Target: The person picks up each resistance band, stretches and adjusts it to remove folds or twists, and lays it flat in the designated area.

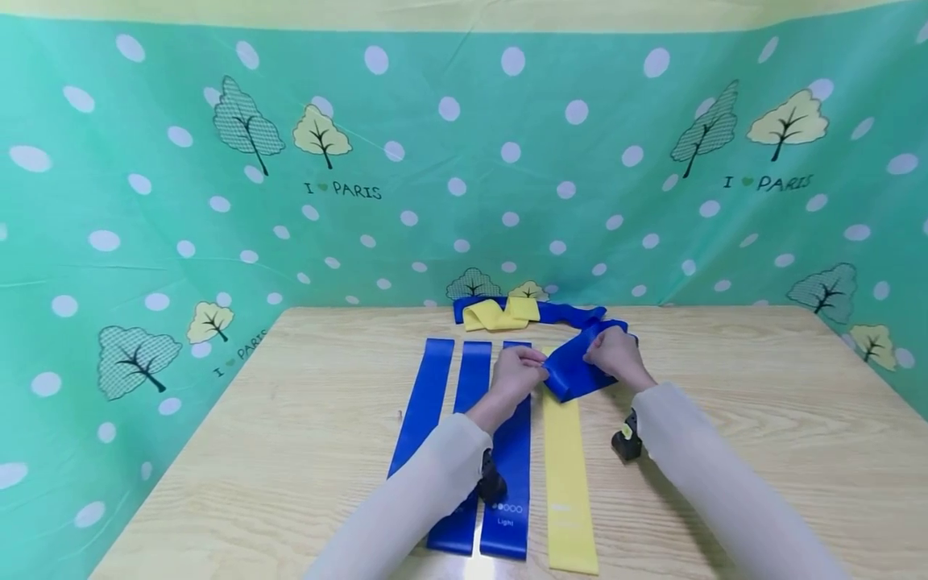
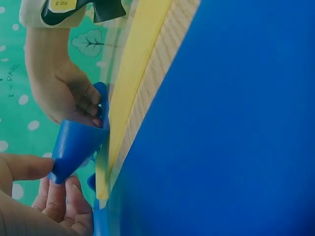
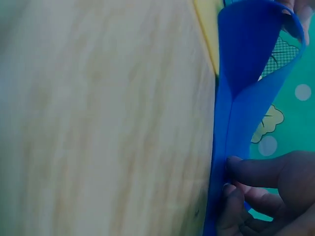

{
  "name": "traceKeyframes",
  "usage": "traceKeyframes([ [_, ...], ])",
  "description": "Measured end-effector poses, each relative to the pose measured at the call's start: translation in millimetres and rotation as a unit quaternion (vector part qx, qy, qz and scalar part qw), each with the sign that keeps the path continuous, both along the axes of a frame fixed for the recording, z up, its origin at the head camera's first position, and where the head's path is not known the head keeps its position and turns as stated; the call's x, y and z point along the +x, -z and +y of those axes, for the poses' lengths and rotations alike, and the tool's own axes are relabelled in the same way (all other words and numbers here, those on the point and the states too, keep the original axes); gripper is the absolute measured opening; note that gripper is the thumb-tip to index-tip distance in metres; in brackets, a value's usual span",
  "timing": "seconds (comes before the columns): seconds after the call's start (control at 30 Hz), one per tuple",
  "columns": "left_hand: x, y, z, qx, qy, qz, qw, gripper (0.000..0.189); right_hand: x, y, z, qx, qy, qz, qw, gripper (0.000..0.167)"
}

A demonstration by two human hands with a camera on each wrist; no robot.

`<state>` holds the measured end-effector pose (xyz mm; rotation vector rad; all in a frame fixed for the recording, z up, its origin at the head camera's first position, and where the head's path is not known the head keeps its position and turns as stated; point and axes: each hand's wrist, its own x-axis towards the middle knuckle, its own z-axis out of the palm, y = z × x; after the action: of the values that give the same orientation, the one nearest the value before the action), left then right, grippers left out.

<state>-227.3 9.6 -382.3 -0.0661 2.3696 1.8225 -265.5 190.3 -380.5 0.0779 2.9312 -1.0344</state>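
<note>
A yellow strip (image 1: 565,475) lies flat on the counter (image 1: 290,451) at 6 o'clock from the blue band (image 1: 573,370), three blue strips (image 1: 471,374) near 8 o'clock. Over the yellow strip's far end, the left hand (image 1: 515,376) pinches the blue band at 9 o'clock, the right hand (image 1: 615,353) toward 2. Beyond, at 10 o'clock, a folded yellow band (image 1: 493,316) overlaps a far blue band (image 1: 561,313); green cloth (image 1: 449,145) hangs behind.

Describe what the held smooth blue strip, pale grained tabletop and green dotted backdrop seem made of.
Smooth blue strip: probably rubber or latex, satin; it bends in soft curves. Pale grained tabletop: wood or laminate, slightly glossy; it reflects light. Green dotted backdrop: likely printed cloth, fairly matt, softly wrinkled.
</note>
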Motion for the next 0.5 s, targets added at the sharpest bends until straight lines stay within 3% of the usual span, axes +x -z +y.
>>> traceKeyframes([
  [0.17,0.0,0.5,-0.4,-0.007,0.003,0.000,1.0000,0.015,-1.1,0.2,0.6,-0.008,0.014,-0.007,0.9998,0.031],
  [0.3,-0.4,2.0,-1.1,-0.007,0.006,0.001,1.0000,0.015,-2.4,0.9,1.8,-0.003,0.025,-0.007,0.9997,0.035],
  [0.5,-0.9,3.5,-1.6,-0.011,0.002,0.004,0.9999,0.015,-1.8,0.6,5.2,0.006,0.006,-0.002,1.0000,0.037],
])
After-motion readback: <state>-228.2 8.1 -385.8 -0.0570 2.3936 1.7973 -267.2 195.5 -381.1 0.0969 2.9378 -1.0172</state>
